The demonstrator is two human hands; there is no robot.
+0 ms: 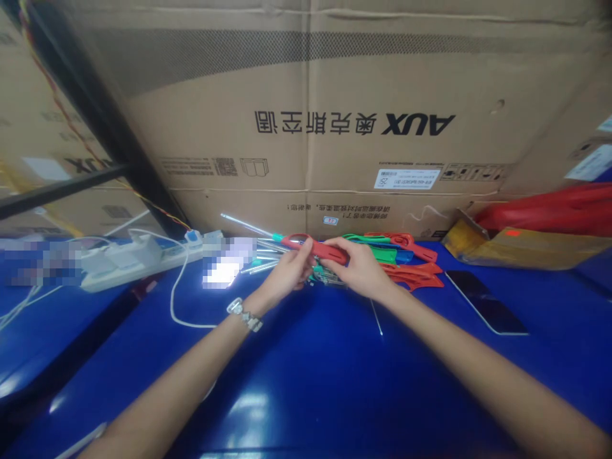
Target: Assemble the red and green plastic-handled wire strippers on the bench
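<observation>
Head camera view, looking down over a glossy blue table. Two bare forearms reach forward from the bottom edge and meet at the middle. The left wrist wears a metal watch. The left hand has its fingers curled closed on the left end of a red handle, a long flat plastic piece held level just above the table. The right hand is closed on the handle's right end, thumb on top. A single thin metal rod lies on the table just below the right hand.

Directly behind the hands sits a heap of red and green handles, with a bundle of metal rods to its left. A dark phone lies flat to the right, near the heap. To the left, a white power strip and a looping white cable. At the far edge stands a large cardboard box, its printing upside down, with a red bag at the right.
</observation>
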